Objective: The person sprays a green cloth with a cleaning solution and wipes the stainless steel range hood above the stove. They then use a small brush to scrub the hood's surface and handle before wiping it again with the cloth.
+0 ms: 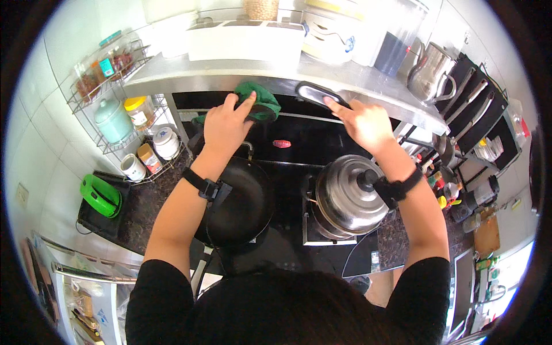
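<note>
My left hand presses a bunched green cloth against the front edge of the steel shelf. In my right hand is a black-rimmed oblong object with a pale, shiny face; what it is I cannot tell. It lies close against the shelf's front edge, to the right of the cloth. Behind the hob and below the shelf stands a glossy black panel with a red badge. Below my left hand is a black frying pan, and below my right a lidded steel pot.
A wire rack with jars stands at the left, above a green kettle. White containers and a steel jug line the shelf. Ladles hang at the right, above several bottles. The pan's handle juts towards me.
</note>
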The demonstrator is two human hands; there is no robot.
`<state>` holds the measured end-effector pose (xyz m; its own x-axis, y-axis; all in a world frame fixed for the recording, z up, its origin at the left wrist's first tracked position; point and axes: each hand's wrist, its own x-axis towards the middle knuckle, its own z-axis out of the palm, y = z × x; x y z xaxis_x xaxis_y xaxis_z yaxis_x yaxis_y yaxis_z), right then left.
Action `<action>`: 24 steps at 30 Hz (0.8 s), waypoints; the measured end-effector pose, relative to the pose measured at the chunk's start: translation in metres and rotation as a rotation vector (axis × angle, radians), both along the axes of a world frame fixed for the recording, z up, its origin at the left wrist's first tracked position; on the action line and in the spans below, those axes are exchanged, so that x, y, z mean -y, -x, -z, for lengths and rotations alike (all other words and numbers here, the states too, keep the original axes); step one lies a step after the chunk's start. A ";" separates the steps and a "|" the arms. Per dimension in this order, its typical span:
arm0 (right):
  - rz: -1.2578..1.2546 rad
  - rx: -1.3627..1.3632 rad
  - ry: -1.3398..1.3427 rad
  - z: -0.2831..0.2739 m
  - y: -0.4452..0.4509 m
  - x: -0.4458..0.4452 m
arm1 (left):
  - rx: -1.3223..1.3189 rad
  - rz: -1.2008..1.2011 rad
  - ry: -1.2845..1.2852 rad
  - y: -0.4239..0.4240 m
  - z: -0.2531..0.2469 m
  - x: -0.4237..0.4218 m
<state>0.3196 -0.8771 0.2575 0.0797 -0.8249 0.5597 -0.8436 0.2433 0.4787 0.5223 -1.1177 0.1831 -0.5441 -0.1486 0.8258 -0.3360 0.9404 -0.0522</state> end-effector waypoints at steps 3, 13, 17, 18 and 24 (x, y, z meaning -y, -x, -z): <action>-0.046 -0.095 0.001 0.000 0.000 0.013 | 0.030 -0.033 -0.035 0.000 -0.003 -0.002; -0.133 -0.109 0.004 -0.006 0.026 -0.004 | 0.010 -0.006 -0.010 0.000 -0.001 -0.001; -0.105 -0.150 -0.052 -0.015 0.013 0.018 | 0.000 0.017 -0.007 0.001 -0.002 -0.001; -0.159 -0.125 -0.022 -0.014 0.017 0.018 | -0.003 0.009 0.004 0.000 -0.001 0.001; -0.112 -0.072 -0.088 -0.018 0.041 -0.021 | -0.014 0.034 -0.007 0.005 -0.003 -0.005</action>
